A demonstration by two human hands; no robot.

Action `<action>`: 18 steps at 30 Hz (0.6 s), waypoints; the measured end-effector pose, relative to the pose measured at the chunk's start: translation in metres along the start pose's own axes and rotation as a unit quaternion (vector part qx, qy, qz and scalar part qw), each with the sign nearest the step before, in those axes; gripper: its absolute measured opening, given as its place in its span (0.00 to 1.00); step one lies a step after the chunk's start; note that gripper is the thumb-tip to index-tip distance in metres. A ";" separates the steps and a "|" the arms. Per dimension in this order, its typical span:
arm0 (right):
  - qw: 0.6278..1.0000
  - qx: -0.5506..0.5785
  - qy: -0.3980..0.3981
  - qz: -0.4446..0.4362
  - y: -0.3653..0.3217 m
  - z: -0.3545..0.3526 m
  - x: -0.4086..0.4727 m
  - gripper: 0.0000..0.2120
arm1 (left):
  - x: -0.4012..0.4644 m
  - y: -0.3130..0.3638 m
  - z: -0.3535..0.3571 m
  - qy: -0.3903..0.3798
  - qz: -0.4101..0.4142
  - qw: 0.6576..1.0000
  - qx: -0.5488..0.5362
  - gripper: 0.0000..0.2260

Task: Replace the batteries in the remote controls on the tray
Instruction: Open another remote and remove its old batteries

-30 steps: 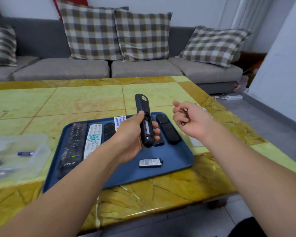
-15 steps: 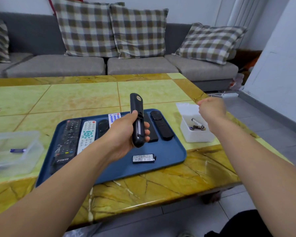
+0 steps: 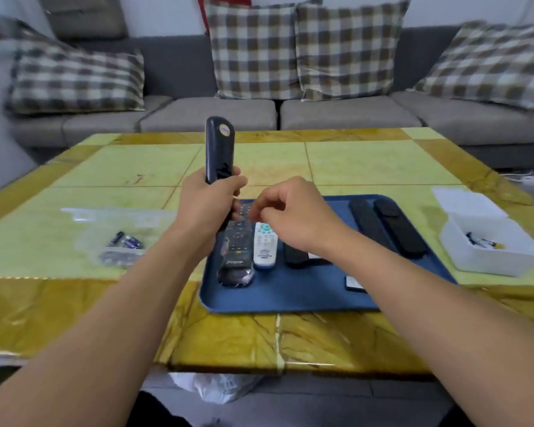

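Note:
My left hand (image 3: 207, 204) grips the lower end of a black remote (image 3: 219, 149) and holds it upright above the left end of the blue tray (image 3: 290, 294). My right hand (image 3: 290, 217) hovers just right of it over the tray, fingers loosely curled, with nothing visible in them. On the tray lie a large black remote (image 3: 236, 251), a white remote (image 3: 264, 245), two slim black remotes (image 3: 370, 226) and a loose battery cover (image 3: 353, 283). A clear box (image 3: 121, 238) with blue batteries sits to the left.
A white box (image 3: 490, 260) holding a few batteries stands right of the tray, its lid behind it. The marble table's front edge (image 3: 278, 365) is close to me. A grey sofa (image 3: 275, 112) with checked cushions runs along the far side.
My right hand has left the white box and moved left to beside the held remote. The view has swung left, and my left hand holds the remote more upright.

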State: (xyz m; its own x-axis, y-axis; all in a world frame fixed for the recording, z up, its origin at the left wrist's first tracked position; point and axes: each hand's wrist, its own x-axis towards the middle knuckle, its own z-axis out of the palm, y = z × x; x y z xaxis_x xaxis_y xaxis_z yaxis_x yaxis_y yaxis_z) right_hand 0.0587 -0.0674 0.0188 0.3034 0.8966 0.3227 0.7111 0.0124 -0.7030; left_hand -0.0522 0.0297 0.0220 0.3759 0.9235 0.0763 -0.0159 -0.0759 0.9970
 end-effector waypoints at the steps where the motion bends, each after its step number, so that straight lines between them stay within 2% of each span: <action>1: 0.999 -0.006 -0.041 -0.012 -0.006 0.010 0.002 0.15 | 0.001 0.003 -0.017 0.013 0.007 1.000 0.004 0.05; 3: 0.991 -0.030 -0.121 -0.042 -0.022 0.034 0.006 0.16 | -0.001 0.010 -0.052 0.037 0.026 0.999 0.024 0.05; 5: 0.983 -0.057 -0.159 -0.068 -0.035 0.052 0.007 0.16 | -0.004 0.014 -0.077 0.046 0.041 0.997 0.035 0.04; 9: 0.976 -0.098 -0.167 -0.098 -0.047 0.076 0.005 0.18 | -0.012 0.019 -0.107 0.027 0.047 0.999 -0.004 0.03; 12: 0.980 -0.094 -0.148 -0.092 -0.046 0.085 0.007 0.20 | -0.014 0.019 -0.127 0.031 0.058 0.997 0.043 0.04; 18: 0.978 -0.109 -0.158 -0.087 -0.041 0.107 0.019 0.25 | -0.008 0.003 -0.170 0.072 0.084 0.980 0.163 0.04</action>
State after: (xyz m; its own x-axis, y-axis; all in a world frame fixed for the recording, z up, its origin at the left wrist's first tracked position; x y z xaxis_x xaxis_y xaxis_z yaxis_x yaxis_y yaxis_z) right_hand -0.0321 -0.0036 -0.0141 -0.0208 0.9817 0.1891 0.8627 0.1132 -0.4929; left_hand -0.2123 0.0859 0.0270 0.2574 0.9298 0.2632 0.2406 -0.3254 0.9145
